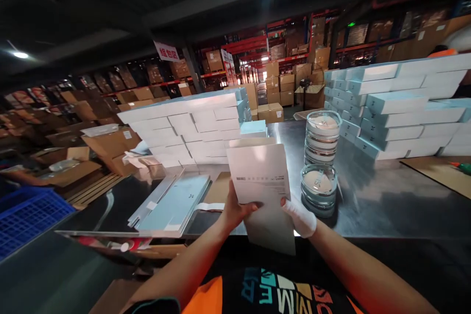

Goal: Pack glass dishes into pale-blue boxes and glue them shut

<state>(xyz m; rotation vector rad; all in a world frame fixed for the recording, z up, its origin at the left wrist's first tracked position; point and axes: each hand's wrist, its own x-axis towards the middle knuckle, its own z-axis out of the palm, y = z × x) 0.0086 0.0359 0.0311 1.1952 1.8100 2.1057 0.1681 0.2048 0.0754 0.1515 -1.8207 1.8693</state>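
Observation:
Upright in front of me is a white cardboard carton (pixel 259 162) with small printed text across its face. A flap sticks up behind its top edge. My left hand (pixel 238 210) grips its left side, thumb lying on the front face. My right hand (pixel 300 216), in a white fingertip-less glove, holds the right side with its thumb at the edge. The fingers of both hands behind the carton are hidden. To the left lies a pile of flat light-blue and white carton blanks (pixel 176 201). Beside my right hand stand round clear containers (pixel 319 189) in two stacks.
White boxes (pixel 198 122) are piled at the back left of the metal table (pixel 368 206), and more white boxes (pixel 393 127) at the right. A cardboard sheet (pixel 437 171) lies far right. A blue crate (pixel 33 216) stands at the left. Shelves of brown cartons fill the background.

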